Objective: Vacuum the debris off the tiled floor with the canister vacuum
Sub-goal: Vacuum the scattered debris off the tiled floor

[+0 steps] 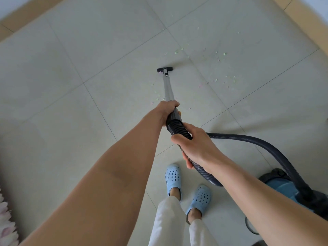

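Canister vacuum beside the person's right foot on the tiled floor; left hand grips the wand, right hand grips the hose; nozzle near scattered debris.

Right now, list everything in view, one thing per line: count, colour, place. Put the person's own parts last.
floor head: one, black, on the tiles ahead, centre
wand: one, grey, from the floor head back to the left hand
hose: one, dark ribbed, curving from the hands to the canister
canister vacuum: one, blue and black, on the floor at lower right
debris: many bits, pale green and pink, scattered mostly right of the floor head, a few beside the wand
tiled floor: pale grey, throughout
fluffy item: one, pink and white, lower left edge
clogs: two, light blue, on the feet
trousers: white, bottom centre
left hand: grips the wand's dark handle
right hand: grips the hose
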`<act>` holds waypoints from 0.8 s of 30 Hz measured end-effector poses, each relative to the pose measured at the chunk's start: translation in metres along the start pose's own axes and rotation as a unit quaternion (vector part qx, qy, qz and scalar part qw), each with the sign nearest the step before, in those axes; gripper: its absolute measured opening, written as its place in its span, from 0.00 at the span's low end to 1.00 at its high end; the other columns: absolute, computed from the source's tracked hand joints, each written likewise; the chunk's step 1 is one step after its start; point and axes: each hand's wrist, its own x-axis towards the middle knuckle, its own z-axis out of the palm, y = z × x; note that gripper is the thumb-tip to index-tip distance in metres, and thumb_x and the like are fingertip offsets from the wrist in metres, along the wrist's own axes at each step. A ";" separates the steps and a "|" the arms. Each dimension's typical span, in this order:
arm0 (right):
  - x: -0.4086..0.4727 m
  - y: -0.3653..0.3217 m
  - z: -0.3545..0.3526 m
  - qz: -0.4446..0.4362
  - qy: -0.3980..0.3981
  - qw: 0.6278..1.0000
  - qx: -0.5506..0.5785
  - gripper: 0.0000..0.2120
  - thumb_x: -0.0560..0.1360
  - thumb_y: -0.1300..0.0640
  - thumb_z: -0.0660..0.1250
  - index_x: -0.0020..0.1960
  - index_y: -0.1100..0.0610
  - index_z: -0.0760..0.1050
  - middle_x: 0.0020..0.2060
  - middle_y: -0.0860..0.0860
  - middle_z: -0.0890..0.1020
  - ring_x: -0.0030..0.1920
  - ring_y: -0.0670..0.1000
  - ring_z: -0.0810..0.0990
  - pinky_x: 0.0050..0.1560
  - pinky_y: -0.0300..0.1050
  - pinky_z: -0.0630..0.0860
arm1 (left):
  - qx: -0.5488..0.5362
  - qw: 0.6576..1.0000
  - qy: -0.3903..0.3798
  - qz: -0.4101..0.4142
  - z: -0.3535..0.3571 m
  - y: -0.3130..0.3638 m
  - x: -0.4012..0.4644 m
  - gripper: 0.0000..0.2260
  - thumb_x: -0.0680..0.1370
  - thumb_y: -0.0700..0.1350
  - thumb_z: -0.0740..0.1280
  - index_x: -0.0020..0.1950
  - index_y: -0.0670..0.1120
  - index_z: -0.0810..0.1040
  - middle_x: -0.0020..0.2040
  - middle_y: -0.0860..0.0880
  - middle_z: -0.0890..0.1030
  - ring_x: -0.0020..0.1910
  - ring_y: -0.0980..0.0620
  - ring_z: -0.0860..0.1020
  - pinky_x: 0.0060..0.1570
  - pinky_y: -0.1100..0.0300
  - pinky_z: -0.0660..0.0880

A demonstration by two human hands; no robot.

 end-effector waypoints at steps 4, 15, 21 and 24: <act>0.019 -0.020 0.013 0.006 -0.010 1.000 0.014 0.08 0.74 0.54 0.65 0.51 0.55 0.75 0.26 0.52 0.73 0.18 0.53 0.72 0.27 0.43 0.70 | 0.013 1.000 0.011 -0.006 -0.023 0.020 0.008 0.07 0.81 0.41 0.63 0.48 0.39 0.69 0.34 0.43 0.73 0.27 0.49 0.73 0.25 0.60 0.74; -0.005 -0.020 0.032 0.015 -0.028 0.999 -0.026 0.07 0.72 0.51 0.65 0.51 0.48 0.77 0.23 0.48 0.74 0.18 0.52 0.72 0.32 0.47 0.75 | -0.032 0.999 0.002 -0.037 -0.047 -0.006 -0.017 0.08 0.81 0.41 0.62 0.56 0.38 0.66 0.35 0.44 0.71 0.28 0.49 0.73 0.22 0.63 0.75; -0.035 0.010 0.029 0.008 -0.031 0.998 -0.055 0.08 0.73 0.51 0.65 0.51 0.50 0.76 0.24 0.48 0.74 0.18 0.51 0.72 0.32 0.46 0.73 | -0.044 0.998 0.002 -0.044 -0.033 -0.043 -0.035 0.08 0.81 0.41 0.63 0.54 0.38 0.67 0.34 0.44 0.73 0.29 0.50 0.73 0.26 0.59 0.75; -0.053 0.029 0.027 0.005 -0.026 0.996 -0.080 0.08 0.72 0.50 0.65 0.50 0.49 0.77 0.25 0.48 0.75 0.20 0.50 0.72 0.35 0.49 0.75 | -0.057 0.997 0.003 -0.044 -0.024 -0.067 -0.044 0.08 0.81 0.41 0.63 0.53 0.38 0.68 0.33 0.44 0.73 0.29 0.49 0.73 0.28 0.57 0.75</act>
